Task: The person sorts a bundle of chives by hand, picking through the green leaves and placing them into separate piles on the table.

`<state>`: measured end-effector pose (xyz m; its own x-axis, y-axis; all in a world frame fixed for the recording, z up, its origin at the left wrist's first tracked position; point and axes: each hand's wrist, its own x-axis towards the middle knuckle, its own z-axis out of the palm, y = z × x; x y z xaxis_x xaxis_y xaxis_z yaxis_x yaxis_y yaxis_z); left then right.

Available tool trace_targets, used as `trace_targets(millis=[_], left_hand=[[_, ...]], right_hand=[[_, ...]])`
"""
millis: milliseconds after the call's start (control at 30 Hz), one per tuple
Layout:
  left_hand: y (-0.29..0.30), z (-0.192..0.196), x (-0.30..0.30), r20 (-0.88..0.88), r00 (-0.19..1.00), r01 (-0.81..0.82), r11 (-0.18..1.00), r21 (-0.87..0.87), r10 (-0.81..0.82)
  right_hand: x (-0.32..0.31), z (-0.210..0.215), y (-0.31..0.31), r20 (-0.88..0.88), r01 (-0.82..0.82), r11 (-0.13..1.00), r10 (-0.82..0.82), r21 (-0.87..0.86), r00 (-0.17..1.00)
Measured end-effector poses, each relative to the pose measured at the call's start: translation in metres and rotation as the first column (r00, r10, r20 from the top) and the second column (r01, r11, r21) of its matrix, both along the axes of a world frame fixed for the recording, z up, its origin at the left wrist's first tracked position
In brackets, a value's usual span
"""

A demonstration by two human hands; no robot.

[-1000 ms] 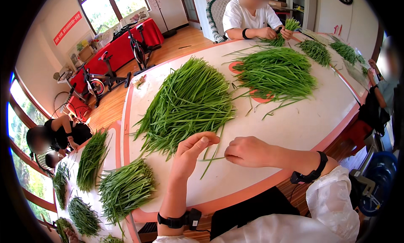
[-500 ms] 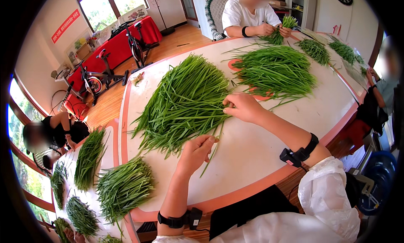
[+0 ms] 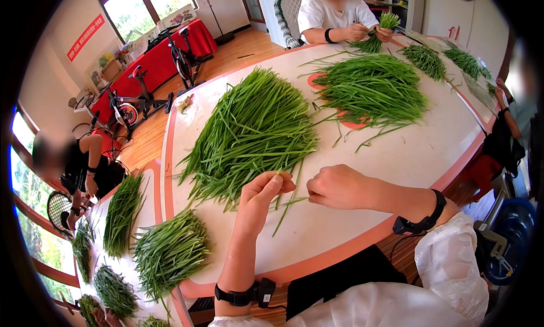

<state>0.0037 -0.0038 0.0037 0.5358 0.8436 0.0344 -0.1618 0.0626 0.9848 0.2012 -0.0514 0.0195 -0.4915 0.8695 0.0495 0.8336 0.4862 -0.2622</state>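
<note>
Back from the big pile comes my right hand (image 3: 340, 186), which half a second ago was reaching into the greens; it now sits near the table's near edge, close beside my left hand (image 3: 262, 195). My left hand has lifted a little and turned, thumb and fingers pinched narrow on a thin green stalk (image 3: 285, 209) that hangs down and slants toward me across the white tabletop. My right hand is curled shut, its fingertips meeting another stalk that runs sideways between the two hands; how firmly it grips I cannot tell.

The large heap of green stalks (image 3: 255, 131) lies just beyond my knuckles, its nearest tips almost touching my left fingers. Between my hands and the orange-rimmed edge of the round table (image 3: 362, 236) there is a bare white strip, with more bare top to my right. A second heap (image 3: 371, 89) lies further off to the right, well apart from my hands. To my left, on a neighbouring table, a smaller bundle (image 3: 170, 250) lies near its edge. A person in a white shirt (image 3: 334, 12) sits at the far side, handling stalks.
</note>
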Motion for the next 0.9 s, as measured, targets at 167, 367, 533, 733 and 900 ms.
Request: trace_targets(millis=[167,367,533,733,900], left_hand=[[0.000,-0.007,0.006,-0.275,0.951,0.166,0.983,0.077,-0.139],[0.000,0.000,0.000,-0.306,0.901,0.304,0.951,-0.059,-0.307],[-0.002,0.000,0.004,-0.286,0.907,0.312,0.949,-0.039,-0.310],[-0.004,0.006,0.002,-0.297,0.887,0.332,0.936,-0.120,-0.353],[0.002,-0.001,0.001,-0.190,0.956,0.191,0.966,-0.174,-0.223]], right_hand=[[-0.002,0.002,-0.006,-0.282,0.030,0.997,-0.011,0.065,0.959],[0.003,0.015,0.002,-0.479,0.116,0.987,-0.156,-0.112,0.864],[0.000,0.007,0.005,-0.671,0.093,0.967,-0.233,-0.239,0.704],[-0.003,0.012,0.006,-0.666,0.096,0.960,-0.253,-0.263,0.702],[0.021,0.001,0.046,-0.553,0.297,0.936,-0.351,-0.189,0.756]])
